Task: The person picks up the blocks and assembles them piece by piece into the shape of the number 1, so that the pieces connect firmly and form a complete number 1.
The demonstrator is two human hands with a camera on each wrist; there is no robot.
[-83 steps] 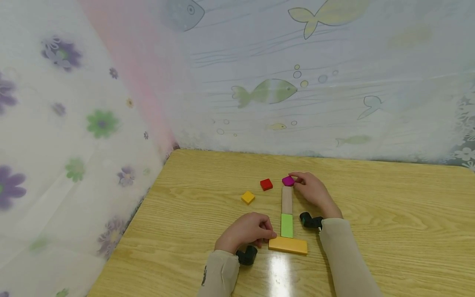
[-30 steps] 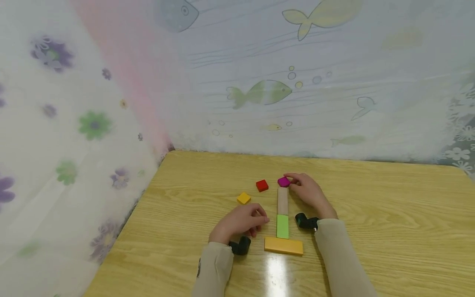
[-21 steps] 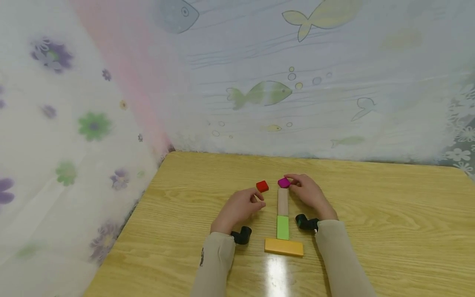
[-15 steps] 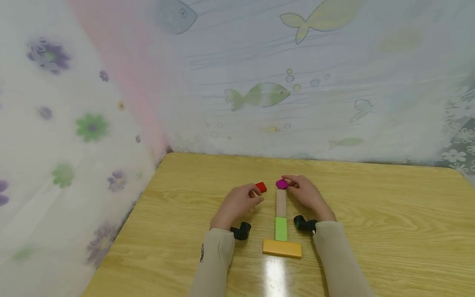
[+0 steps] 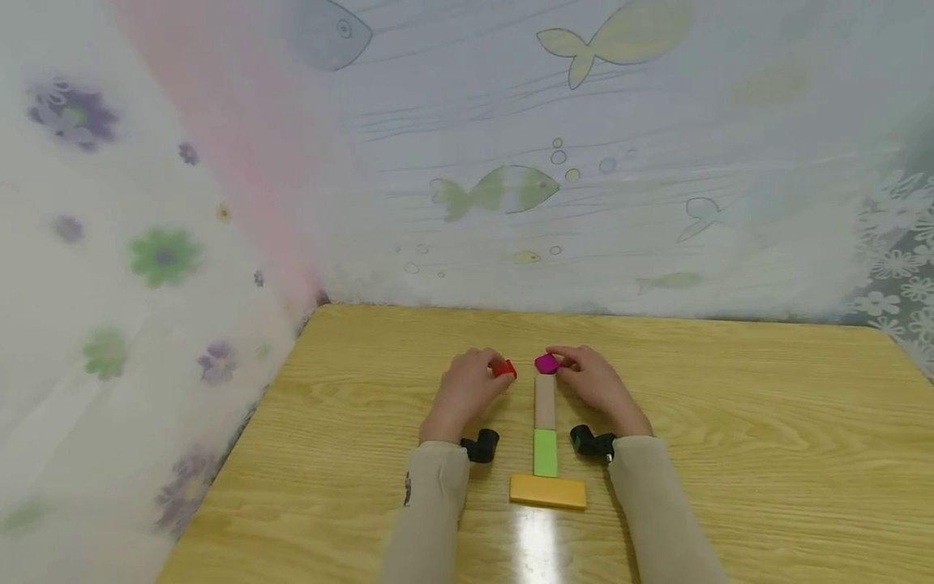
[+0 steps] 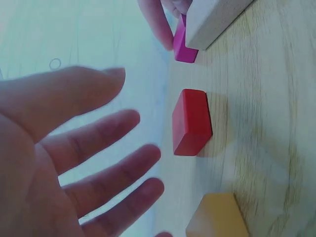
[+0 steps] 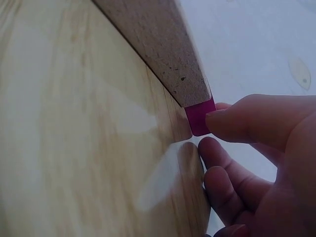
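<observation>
**Red block [image 5: 507,369] framed by a spread left hand [image 5: 463,393], magenta block [image 5: 546,363] pinched by the right hand [image 5: 594,388]**

The red block is laid flat on a wood-grain table [image 5: 766,422], just beyond the left thumb and fingers. The left hand is held wide; in the left wrist view a gap is shown before the red block, and nothing is gripped. The magenta block, just left of the right hand, is held between the right thumb and a finger that is partly hidden behind it. Against its near side a bare wooden block [image 5: 545,401] is set, followed between the wrists by a green block [image 5: 545,453] and a crosswise orange block [image 5: 547,491]. A yellow block [image 6: 217,217] is seen near the left fingers, but its full outline cannot be told, as it is cropped.

The red and magenta blocks are judged light, rigid and not easily broken, their smooth coloured faces perhaps slightly slippery. The red block is best taken by opposite side faces, between left thumb and forefinger. The magenta block is best held lightly by its free edges, so that the bare wooden block is not nudged.
</observation>
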